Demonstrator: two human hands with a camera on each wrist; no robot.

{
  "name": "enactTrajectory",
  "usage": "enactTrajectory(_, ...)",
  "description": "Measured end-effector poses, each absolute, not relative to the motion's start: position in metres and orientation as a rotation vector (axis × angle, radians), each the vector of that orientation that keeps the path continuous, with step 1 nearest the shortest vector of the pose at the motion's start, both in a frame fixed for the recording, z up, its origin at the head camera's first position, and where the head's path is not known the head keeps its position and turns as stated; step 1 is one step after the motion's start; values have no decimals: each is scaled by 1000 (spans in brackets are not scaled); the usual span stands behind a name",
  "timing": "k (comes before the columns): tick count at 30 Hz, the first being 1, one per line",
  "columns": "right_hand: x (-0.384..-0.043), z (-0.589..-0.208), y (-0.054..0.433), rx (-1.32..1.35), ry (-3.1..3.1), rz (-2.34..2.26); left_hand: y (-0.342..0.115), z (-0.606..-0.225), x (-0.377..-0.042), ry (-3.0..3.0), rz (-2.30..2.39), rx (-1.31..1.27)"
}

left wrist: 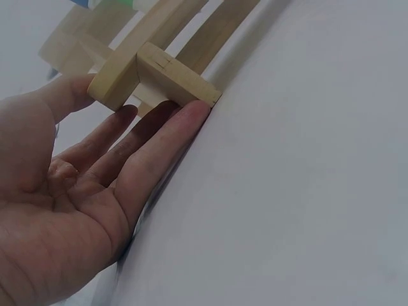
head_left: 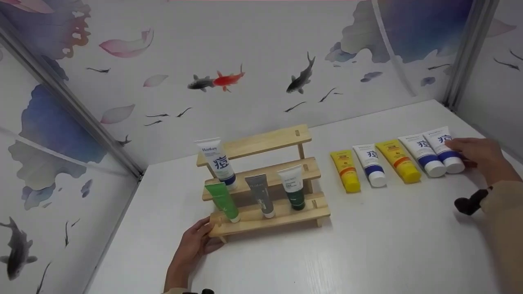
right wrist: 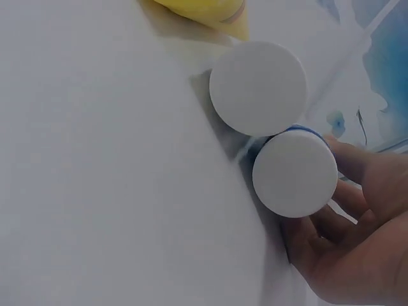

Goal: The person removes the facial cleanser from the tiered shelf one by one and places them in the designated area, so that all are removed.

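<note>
A three-step wooden display rack [head_left: 265, 143] stands on the white table. My left hand [head_left: 193, 246] pinches the left end of its lowest step; in the left wrist view the thumb lies on the board [left wrist: 118, 80] and the fingertips touch the leg below. Far right, my right hand [head_left: 478, 157] holds the outermost white-and-blue tube [head_left: 449, 155], thumb on top and fingers along its side. That tube lies against another white-and-blue tube [head_left: 429, 157]. In the right wrist view its round white cap [right wrist: 295, 174] faces the camera.
On the rack stand a white-and-blue tube [head_left: 216, 161], a green tube [head_left: 222, 200], a grey tube [head_left: 260, 196] and a white-and-green tube [head_left: 293, 188]. Left of my right hand lie two yellow tubes [head_left: 345, 169] and another white-and-blue tube [head_left: 369, 163]. Printed panels [head_left: 265, 41] border the table.
</note>
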State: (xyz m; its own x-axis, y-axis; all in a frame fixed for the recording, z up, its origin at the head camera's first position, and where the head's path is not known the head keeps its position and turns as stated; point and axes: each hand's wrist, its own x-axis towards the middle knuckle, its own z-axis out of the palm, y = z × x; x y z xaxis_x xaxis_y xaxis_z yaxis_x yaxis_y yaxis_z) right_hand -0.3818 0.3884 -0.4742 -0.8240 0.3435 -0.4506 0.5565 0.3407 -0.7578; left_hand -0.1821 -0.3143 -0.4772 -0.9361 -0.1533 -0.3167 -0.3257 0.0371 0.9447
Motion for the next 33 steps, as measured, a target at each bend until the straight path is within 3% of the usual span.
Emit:
enactTrajectory(7, -388, -493, 403, 725, 2423, -1422, -315, -476, -182, 2152, 2037, -518)
enactTrajectory(15, -387, -488, 402, 735, 2466, -1448, -314, -476, -184, 2139, 2020, -522)
enactTrajectory(27, -357, -419, 352, 745, 2521, -1743, -314, -477, -184, 2142, 2032, -520)
enactTrajectory(33, -351, -379, 315, 454, 2402, -2007, -315, -478, -184, 2147, 2017, -543)
